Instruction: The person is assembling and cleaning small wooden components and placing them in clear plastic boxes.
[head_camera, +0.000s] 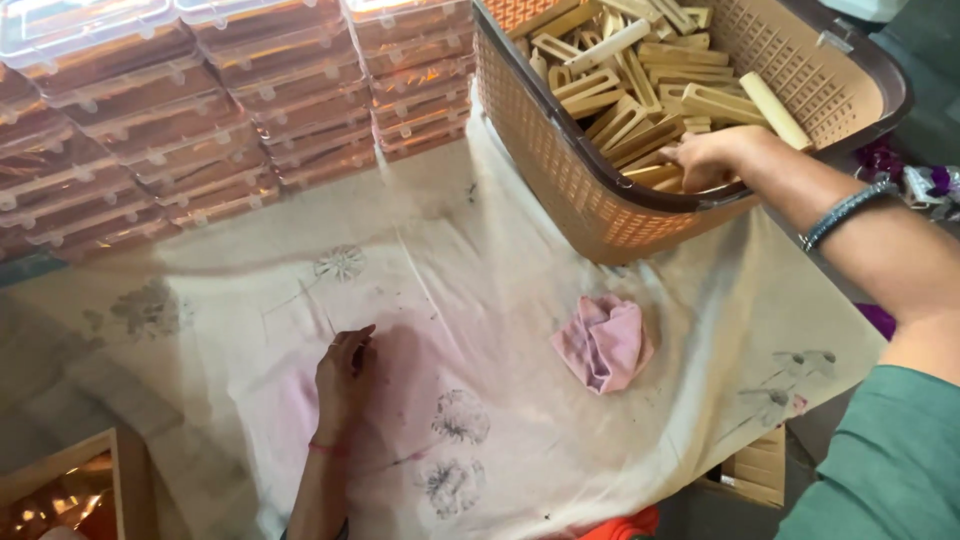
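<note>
Up at two o'clock, right hand (705, 160) sunk over the near rim of the tan plastic basket (560, 170), fingers curled down among the pale wooden pieces (640, 95); whether anything is actually gripped, impossible to tell, fingertips hidden in the heap. Dark beaded bracelet (848, 210) on that wrist, forearm running off toward four o'clock into a green sleeve (885, 460). Basket tilted, its dark brown rim overhanging the cloth's far right corner, little slack between its wall and the table edge at three o'clock. Down at seven o'clock, left hand (345, 375) resting on the stained, flower-printed cloth (450, 290), fingers loosely bunched, narrow, nothing seen in them; thin red band on the wrist. Just right of centre, a crumpled pink rag (605, 342), near the basket's base but apart from it, well apart from the left hand. From ten to twelve o'clock, stacks of clear lidded plastic boxes (200, 120) walling off the cloth's far edge, their right end just beside the basket's left wall. Widest open stretch of cloth: the middle band between left hand, rag and box stacks. At eight o'clock, corner of a wooden box (95, 480) below the cloth's left edge; at five o'clock, cardboard (755, 470) beneath the cloth's hanging right edge.
</note>
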